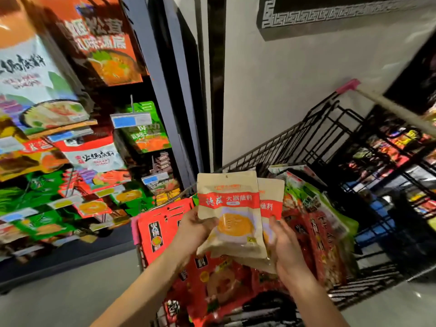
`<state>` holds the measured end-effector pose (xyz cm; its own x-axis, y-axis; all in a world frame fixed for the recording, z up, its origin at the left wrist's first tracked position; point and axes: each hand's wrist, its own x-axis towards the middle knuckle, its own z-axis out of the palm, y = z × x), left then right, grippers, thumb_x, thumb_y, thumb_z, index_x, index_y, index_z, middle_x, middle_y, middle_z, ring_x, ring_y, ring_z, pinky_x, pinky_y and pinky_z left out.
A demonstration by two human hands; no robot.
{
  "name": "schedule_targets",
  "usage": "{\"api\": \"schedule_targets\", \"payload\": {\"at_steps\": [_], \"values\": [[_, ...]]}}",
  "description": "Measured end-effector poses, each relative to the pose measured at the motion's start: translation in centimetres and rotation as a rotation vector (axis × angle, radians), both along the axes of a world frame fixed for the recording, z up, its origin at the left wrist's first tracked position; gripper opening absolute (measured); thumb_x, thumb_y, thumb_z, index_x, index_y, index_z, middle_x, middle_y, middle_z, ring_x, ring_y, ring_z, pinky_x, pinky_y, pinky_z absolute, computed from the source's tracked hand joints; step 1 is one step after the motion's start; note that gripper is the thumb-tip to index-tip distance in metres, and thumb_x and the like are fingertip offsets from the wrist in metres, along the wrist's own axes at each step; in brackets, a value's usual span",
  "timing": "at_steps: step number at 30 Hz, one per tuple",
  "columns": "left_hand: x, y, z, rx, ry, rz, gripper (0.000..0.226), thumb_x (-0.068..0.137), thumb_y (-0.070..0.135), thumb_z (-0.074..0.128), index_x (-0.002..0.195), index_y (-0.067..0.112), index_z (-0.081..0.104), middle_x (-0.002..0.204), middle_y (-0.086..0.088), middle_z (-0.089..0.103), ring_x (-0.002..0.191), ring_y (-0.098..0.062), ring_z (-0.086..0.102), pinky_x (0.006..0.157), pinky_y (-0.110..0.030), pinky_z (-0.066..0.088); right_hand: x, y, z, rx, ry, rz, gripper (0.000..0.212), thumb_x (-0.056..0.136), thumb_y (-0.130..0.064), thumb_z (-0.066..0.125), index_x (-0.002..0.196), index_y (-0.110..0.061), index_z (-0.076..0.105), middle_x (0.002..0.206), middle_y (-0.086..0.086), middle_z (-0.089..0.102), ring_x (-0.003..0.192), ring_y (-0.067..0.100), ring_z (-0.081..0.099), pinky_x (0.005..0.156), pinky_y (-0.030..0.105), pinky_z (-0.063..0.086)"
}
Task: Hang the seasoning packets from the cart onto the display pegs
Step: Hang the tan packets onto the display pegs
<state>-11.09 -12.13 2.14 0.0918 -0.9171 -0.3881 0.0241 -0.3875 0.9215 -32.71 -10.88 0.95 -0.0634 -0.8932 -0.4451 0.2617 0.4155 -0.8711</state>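
Gripping two tan seasoning packets (230, 208) upright above the cart (283, 142), my left hand (193, 228) and right hand (287, 251) hold both; display pegs (131, 102) lie up-left, nearer my left.

so the left hand (192, 228) is gripping a tan packet (230, 208) by its lower left edge, holding it upright above the cart (330, 128), and the right hand (286, 246) is cupping a second tan packet (271, 201) that's peeking out just behind it. Red packets (160, 230) are lying piled inside the cart, and the hanging packets (92, 156) are dangling off to the cart's left
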Motion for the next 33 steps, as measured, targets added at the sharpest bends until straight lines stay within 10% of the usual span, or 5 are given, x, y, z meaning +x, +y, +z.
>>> {"api": "schedule_targets", "payload": {"at_steps": [7, 12, 20, 30, 33], "values": [[-4.6, 0.6, -0.7, -0.041, 0.033, -0.206, 0.024, 0.078, 0.000, 0.069, 0.098, 0.012, 0.062, 0.063, 0.006, 0.069, 0.050, -0.009, 0.060, 0.049, -0.020, 0.047, -2.2, 2.2, -0.3, -0.036, 0.053, 0.012, 0.035, 0.088, -0.024, 0.075, 0.123, -0.022, 0.071, 0.116, 0.003, 0.077, 0.109, 0.022, 0.073, 0.094, 0.043, 0.055], [-4.8, 1.5, -1.8, -0.029, -0.053, -0.265, 0.017, 0.080, 0.028, 0.084, 0.087, 0.025, 0.069, 0.082, -0.005, 0.076, 0.073, -0.025, 0.071, 0.066, -0.042, 0.056, -3.9, 2.8, -1.7, -0.019, 0.156, -0.017, 0.041, 0.088, -0.013, 0.078, 0.127, -0.024, 0.067, 0.113, -0.003, 0.077, 0.107, 0.019, 0.073, 0.096, 0.044, 0.056], [3.7, 2.2, -5.6, 0.041, -0.926, -0.204, 0.066, 0.076, 0.046, 0.084, 0.133, 0.025, 0.058, 0.118, 0.003, 0.060, 0.112, -0.020, 0.058, 0.097, -0.043, 0.052, -7.2, 2.4, -2.6, 0.009, 0.204, -0.041, 0.037, 0.088, -0.016, 0.077, 0.123, -0.027, 0.071, 0.115, -0.005, 0.076, 0.115, 0.023, 0.068, 0.104, 0.051, 0.051], [6.1, 4.5, -2.9, 0.208, -0.337, 0.057, 0.022, 0.079, 0.014, 0.087, 0.082, 0.005, 0.067, 0.068, -0.005, 0.071, 0.051, -0.018, 0.061, 0.048, -0.026, 0.047, -6.1, 2.2, -3.4, 0.006, 0.191, -0.007, 0.034, 0.088, -0.010, 0.076, 0.119, -0.021, 0.070, 0.107, -0.002, 0.078, 0.107, 0.021, 0.072, 0.089, 0.038, 0.054], [5.9, 6.3, -3.2, 0.190, -0.495, -0.025, 0.034, 0.085, 0.029, 0.082, 0.066, 0.008, 0.063, 0.053, -0.002, 0.060, 0.041, -0.016, 0.049, 0.042, -0.024, 0.037, -5.5, 2.1, -3.7, 0.016, 0.185, 0.018, 0.036, 0.087, -0.010, 0.077, 0.121, -0.021, 0.069, 0.109, -0.001, 0.078, 0.108, 0.023, 0.072, 0.092, 0.040, 0.054]]}}
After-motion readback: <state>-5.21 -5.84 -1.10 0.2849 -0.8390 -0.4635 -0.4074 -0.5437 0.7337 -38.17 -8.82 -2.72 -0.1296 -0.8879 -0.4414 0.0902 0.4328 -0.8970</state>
